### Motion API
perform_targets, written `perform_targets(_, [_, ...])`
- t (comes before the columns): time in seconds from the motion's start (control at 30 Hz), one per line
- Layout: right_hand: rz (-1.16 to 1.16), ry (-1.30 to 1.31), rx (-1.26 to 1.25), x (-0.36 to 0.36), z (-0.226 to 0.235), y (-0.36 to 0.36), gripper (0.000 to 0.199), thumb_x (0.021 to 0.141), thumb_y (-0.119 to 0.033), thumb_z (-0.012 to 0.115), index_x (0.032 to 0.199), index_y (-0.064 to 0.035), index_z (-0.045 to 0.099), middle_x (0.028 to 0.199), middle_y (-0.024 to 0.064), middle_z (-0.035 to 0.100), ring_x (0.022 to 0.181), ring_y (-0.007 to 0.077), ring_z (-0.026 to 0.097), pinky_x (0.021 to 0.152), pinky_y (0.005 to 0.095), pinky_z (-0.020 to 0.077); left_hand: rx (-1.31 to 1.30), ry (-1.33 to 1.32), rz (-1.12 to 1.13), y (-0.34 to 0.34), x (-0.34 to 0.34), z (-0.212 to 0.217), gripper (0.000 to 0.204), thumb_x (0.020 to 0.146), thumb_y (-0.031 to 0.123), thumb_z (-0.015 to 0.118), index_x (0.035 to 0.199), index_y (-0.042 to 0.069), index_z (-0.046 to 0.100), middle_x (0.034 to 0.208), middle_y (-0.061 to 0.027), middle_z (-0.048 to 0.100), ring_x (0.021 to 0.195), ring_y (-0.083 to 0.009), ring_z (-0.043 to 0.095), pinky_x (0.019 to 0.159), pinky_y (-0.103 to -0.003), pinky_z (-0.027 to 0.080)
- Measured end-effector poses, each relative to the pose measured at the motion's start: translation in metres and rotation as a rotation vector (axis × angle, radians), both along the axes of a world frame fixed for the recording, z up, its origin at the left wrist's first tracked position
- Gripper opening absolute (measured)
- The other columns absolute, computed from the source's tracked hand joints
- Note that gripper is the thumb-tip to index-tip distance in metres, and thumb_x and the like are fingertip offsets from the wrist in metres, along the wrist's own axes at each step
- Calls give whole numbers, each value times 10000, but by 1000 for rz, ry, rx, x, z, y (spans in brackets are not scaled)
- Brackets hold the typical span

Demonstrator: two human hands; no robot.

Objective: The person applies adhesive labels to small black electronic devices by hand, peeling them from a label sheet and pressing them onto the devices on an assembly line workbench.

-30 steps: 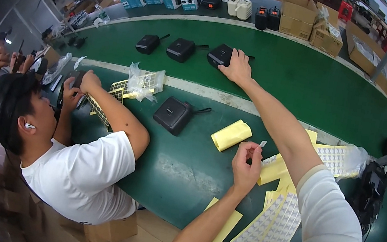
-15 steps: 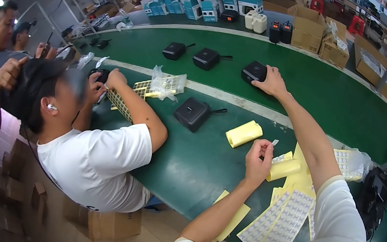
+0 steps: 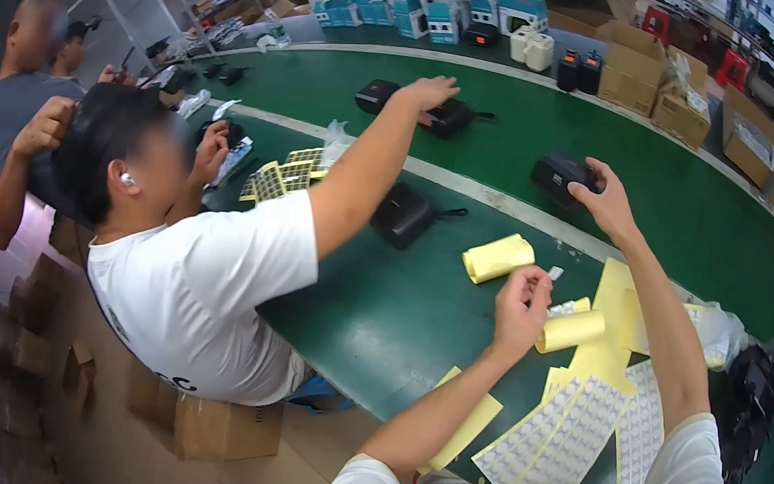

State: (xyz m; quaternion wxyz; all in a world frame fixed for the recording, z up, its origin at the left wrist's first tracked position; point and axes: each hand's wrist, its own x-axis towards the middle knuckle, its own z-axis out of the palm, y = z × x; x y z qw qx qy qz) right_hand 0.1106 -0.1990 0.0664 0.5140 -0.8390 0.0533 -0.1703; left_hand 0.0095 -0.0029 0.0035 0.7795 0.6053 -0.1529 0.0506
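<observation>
The right hand point(image 3: 606, 201) reaches to the upper right of centre and is closed over the near edge of a black device point(image 3: 559, 175) lying on the green belt point(image 3: 714, 223); the device's right side is hidden under the fingers, and its long axis runs roughly left to right across the frame; the left hand point(image 3: 520, 309) sits at the centre, fingers pinched together on something too small to make out, just beside a small white scrap point(image 3: 555, 273); near it, on the green counter point(image 3: 396, 314), lie two yellow rolls point(image 3: 498, 258), the nearer one point(image 3: 570, 330) pointing up to the right; below them, sheets of small white pads point(image 3: 569, 433) on yellow backing spread toward the lower right, partly cut off by the person's own white sleeve; a clear plastic bag point(image 3: 721, 336) at the right holds contents that cannot be read; a second black device point(image 3: 403, 214) with a cord rests left of centre; a co-worker in a white shirt point(image 3: 198, 283) at the left stretches a hand point(image 3: 428, 91) to another black device point(image 3: 447, 118) on the belt; cardboard boxes point(image 3: 654, 92) line the top edge, their insides unseen.
</observation>
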Motion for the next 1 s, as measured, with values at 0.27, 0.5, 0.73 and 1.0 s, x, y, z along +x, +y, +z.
perform_targets(0.27, [247, -75, 424, -91, 8, 39, 684, 726, -181, 781, 1294, 4, 450, 1179, 172, 524, 1096, 214, 526, 849, 311, 508, -146, 4, -219, 23, 2, 40, 93, 963, 101, 508, 919, 23, 481, 712, -66, 569, 594, -118, 542, 547, -248, 459])
perform_targets(0.5, [202, 31, 513, -116, 4, 46, 665, 744, -190, 767, 1296, -22, 435, 1191, 186, 495, 1024, 225, 577, 818, 311, 518, -80, 24, -156, 22, -1, 46, 123, 963, 107, 499, 930, -11, 484, 779, -109, 591, 685, -187, 640, 617, -312, 559])
perform_targets(0.73, [165, -24, 513, -119, -9, 53, 626, 741, -191, 764, 1262, -21, 460, 1192, 154, 504, 1060, 238, 554, 874, 341, 498, -88, 96, -101, 17, -1, 45, 150, 964, 122, 504, 939, -26, 497, 803, -117, 595, 693, -201, 642, 648, -333, 572])
perform_targets(1.0, [143, -37, 421, -122, -5, 61, 590, 753, -87, 712, 1277, -38, 445, 1248, 110, 461, 1170, 229, 485, 1011, 400, 418, -69, 120, -48, 19, 3, 42, 127, 952, 99, 525, 927, -24, 502, 795, -110, 598, 677, -196, 641, 643, -324, 570])
